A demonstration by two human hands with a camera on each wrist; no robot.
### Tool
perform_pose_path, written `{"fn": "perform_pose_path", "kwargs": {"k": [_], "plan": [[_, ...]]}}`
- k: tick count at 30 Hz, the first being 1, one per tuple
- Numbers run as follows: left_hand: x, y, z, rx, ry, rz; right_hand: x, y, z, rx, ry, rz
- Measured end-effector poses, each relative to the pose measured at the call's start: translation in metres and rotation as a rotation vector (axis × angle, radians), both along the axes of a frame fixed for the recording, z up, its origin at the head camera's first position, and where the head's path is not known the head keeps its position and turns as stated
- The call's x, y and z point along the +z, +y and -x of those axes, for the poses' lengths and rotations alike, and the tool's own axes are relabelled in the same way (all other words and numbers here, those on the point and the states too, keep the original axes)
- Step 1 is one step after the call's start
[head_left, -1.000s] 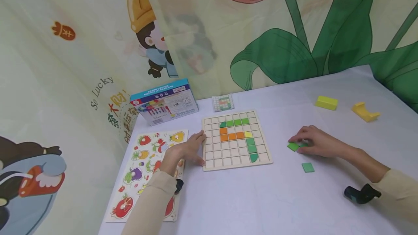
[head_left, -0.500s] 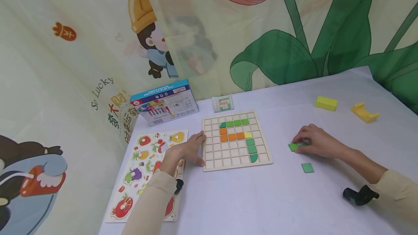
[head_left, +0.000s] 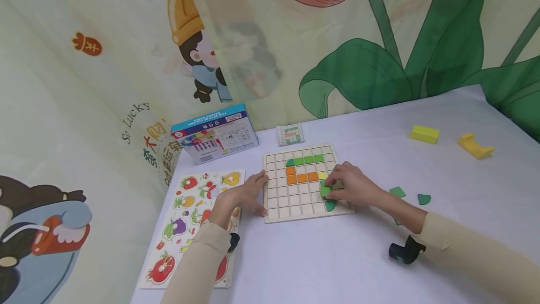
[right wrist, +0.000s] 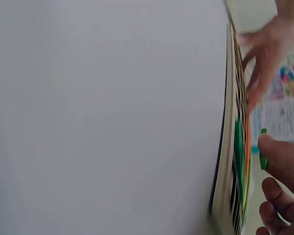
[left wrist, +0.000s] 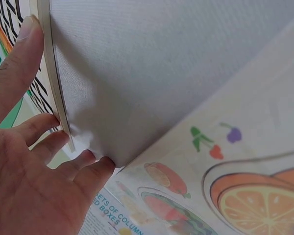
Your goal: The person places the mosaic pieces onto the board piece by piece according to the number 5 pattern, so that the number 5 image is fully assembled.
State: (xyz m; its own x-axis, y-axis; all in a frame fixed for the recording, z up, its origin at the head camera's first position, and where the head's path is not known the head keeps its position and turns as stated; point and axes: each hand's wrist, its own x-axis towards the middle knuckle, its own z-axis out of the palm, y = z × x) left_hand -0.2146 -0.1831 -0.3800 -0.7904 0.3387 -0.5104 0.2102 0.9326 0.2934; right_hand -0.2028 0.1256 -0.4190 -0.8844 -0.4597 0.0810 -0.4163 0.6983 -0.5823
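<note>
A wooden grid board [head_left: 278, 202] lies on the table with green, orange and yellow tiles set in some cells. At its left edge my left hand [head_left: 241, 196] rests, thumb and fingers spread; the left wrist view shows the thumb [left wrist: 20, 63] and fingertips touching the rim. Over the board's right part, my right hand [head_left: 353, 186] pinches a green square tile [head_left: 325, 191]. In the right wrist view this tile [right wrist: 263, 162] is seen edge-on, above the board's surface. A rounded dark green tile [head_left: 330, 206] lies just below it; my fingers cover nearby cells.
Right of the board lie a green square tile [head_left: 397, 192] and a rounded green tile [head_left: 424, 199]; my forearm partly hides another. Farther back are a yellow block [head_left: 424, 134] and a yellow arch [head_left: 475, 146]. A fruit puzzle [head_left: 168, 252], a box [head_left: 217, 137] and a pattern card [head_left: 289, 134] stand left and behind.
My right hand has picked up the green square tile from the table at right and moved left with it over the board. The left hand stays at the board's edge.
</note>
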Motion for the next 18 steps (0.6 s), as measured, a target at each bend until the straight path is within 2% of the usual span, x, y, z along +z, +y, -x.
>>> {"fn": "perform_pose_path", "kwargs": {"k": [4, 8, 18], "plan": [[-0.001, -0.001, 0.000, -0.008, 0.004, -0.008, -0.004, -0.037, -0.001, 0.047, 0.029, 0.033], [-0.002, -0.001, 0.001, -0.012, 0.005, -0.003, -0.010, -0.061, -0.003, 0.042, 0.067, 0.039], [-0.003, -0.002, 0.002, -0.020, 0.013, -0.002, -0.013, -0.080, -0.008, -0.029, 0.115, -0.035]]}}
